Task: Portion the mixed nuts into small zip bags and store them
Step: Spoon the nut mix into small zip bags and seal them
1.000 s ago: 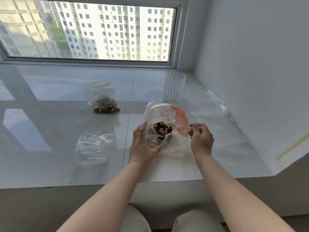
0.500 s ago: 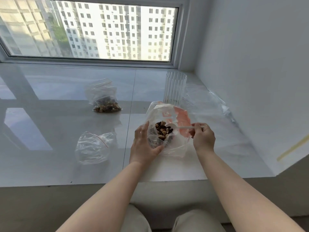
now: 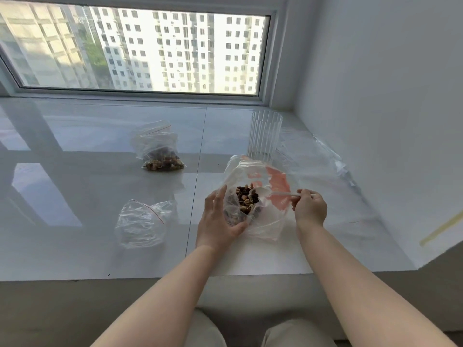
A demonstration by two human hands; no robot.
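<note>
Head view, spoon [image 3: 278,194] handle pointing right

Counter [image 3: 75,246] below the window [image 3: 140,46], wall to the right. Large bag [image 3: 265,221] of mixed nuts [image 3: 246,199] near the front edge, between left hand [image 3: 220,221] and right hand [image 3: 310,209]; spoon [image 3: 275,194] reaching into it from the right. Ribbed cup [image 3: 265,134] just behind the bag. Empty zip bag [image 3: 141,222] to the left; filled zip bag [image 3: 160,151] behind that one. Plastic sheet [image 3: 325,156] lies along the wall.
</note>
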